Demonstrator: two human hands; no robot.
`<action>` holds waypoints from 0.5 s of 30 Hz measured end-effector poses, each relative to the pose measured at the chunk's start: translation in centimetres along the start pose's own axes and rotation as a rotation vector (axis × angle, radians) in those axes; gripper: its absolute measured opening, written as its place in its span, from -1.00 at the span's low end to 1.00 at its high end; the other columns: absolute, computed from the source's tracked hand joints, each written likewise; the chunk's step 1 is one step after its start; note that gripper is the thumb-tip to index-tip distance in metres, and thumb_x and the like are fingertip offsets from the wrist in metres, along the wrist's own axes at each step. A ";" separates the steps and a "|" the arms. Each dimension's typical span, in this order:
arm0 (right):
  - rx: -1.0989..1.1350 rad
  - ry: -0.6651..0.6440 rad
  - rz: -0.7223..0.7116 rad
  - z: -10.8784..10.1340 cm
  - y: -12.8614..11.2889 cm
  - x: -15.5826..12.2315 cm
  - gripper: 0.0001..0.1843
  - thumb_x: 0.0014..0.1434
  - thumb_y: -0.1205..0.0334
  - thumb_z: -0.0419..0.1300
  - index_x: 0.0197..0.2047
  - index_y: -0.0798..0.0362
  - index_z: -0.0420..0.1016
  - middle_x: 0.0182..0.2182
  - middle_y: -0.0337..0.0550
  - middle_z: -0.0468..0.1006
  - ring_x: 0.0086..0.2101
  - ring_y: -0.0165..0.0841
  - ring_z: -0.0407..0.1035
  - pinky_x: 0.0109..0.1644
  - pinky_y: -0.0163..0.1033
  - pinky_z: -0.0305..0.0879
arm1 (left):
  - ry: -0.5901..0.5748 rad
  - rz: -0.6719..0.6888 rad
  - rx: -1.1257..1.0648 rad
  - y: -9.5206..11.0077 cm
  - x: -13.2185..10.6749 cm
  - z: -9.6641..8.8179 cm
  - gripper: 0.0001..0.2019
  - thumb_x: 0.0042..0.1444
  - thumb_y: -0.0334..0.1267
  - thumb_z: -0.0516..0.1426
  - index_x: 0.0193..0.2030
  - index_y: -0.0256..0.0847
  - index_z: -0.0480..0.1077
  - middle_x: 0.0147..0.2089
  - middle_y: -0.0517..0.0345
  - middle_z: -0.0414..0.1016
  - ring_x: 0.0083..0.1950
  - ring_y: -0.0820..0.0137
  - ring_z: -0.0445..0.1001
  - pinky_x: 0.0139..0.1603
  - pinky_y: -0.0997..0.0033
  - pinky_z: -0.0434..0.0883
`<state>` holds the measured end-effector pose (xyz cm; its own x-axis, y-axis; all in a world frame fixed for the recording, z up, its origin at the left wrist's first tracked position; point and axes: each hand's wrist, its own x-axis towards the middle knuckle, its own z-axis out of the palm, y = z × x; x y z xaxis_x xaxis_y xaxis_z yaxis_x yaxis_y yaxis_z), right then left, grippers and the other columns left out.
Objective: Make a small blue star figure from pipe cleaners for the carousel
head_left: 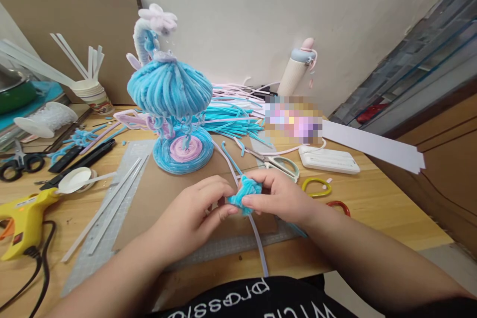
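Note:
Both hands hold a small bundle of bent blue pipe cleaner (249,190) over the brown cardboard sheet (164,208). My left hand (203,206) pinches its left edge between thumb and fingers. From the right, my right hand (278,194) grips the bundle with its thumb in front. One blue stem sticks up and away from it. A pale lilac pipe cleaner (257,243) runs beneath the hands toward the table's front edge. Just beyond them stands a blue fuzzy jellyfish-shaped piece (169,88) on a round blue base with a pink centre (186,149).
Behind lie many blue pipe cleaners (231,120). Scissors (278,163), a white device (330,159) and yellow-handled scissors (316,187) sit to the right. A yellow glue gun (28,216), glue sticks (112,203) and black scissors (21,161) are at left. A bottle (296,69) stands against the wall.

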<state>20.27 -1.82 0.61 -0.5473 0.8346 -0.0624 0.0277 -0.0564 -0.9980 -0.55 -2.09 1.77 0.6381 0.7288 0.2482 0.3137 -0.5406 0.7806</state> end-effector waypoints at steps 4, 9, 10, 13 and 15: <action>0.245 -0.067 0.143 0.0 0.4 0.2 -0.75 0.04 0.12 0.29 -0.39 0.13 0.40 -0.58 -0.32 0.37 -0.63 -0.58 0.17 -0.61 -0.45 0.08 | -0.015 0.073 0.110 0.1 -0.2 -0.1 -0.88 0.21 -0.34 0.07 -0.13 -0.16 0.36 -0.25 0.08 0.47 -0.26 0.36 0.41 -0.26 0.46 0.28; 0.406 -0.099 0.257 0.4 0.9 0.5 -0.72 -0.02 0.12 0.32 -0.41 0.14 0.37 -0.61 -0.33 0.39 -0.68 -0.59 0.18 -0.66 -0.49 0.04 | -0.039 0.095 0.153 0.1 -0.3 0.0 -0.89 0.23 -0.34 0.04 -0.24 -0.18 0.39 -0.36 0.12 0.43 -0.34 0.39 0.38 -0.32 0.46 0.25; 0.393 -0.101 0.246 0.3 1.0 0.5 -0.72 -0.02 0.12 0.33 -0.41 0.14 0.37 -0.61 -0.33 0.39 -0.68 -0.60 0.18 -0.65 -0.49 0.05 | -0.029 0.067 0.128 0.2 -0.3 0.1 -0.89 0.23 -0.33 0.04 -0.27 -0.19 0.40 -0.39 0.14 0.41 -0.37 0.40 0.36 -0.34 0.47 0.24; 0.287 -0.106 0.188 0.2 0.9 0.4 -0.72 0.02 0.11 0.33 -0.41 0.15 0.39 -0.59 -0.32 0.39 -0.64 -0.60 0.21 -0.61 -0.49 0.11 | -0.007 -0.089 -0.050 0.4 -0.2 0.3 -0.83 0.20 -0.26 0.08 -0.41 -0.20 0.38 -0.48 0.20 0.35 -0.44 0.44 0.28 -0.41 0.49 0.20; 0.205 -0.113 0.159 0.1 0.8 0.3 -0.72 0.04 0.11 0.32 -0.41 0.15 0.39 -0.57 -0.30 0.41 -0.62 -0.59 0.24 -0.58 -0.48 0.16 | -0.027 -0.227 -0.254 0.4 -0.1 0.6 -0.78 0.17 -0.20 0.11 -0.47 -0.21 0.34 -0.54 0.25 0.27 -0.50 0.47 0.21 -0.48 0.50 0.16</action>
<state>20.09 -1.69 -0.16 -0.6395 0.7408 -0.2058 -0.0425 -0.3013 -0.9526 -0.08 -2.63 1.76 0.5912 0.8056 0.0390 0.2674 -0.2414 0.9328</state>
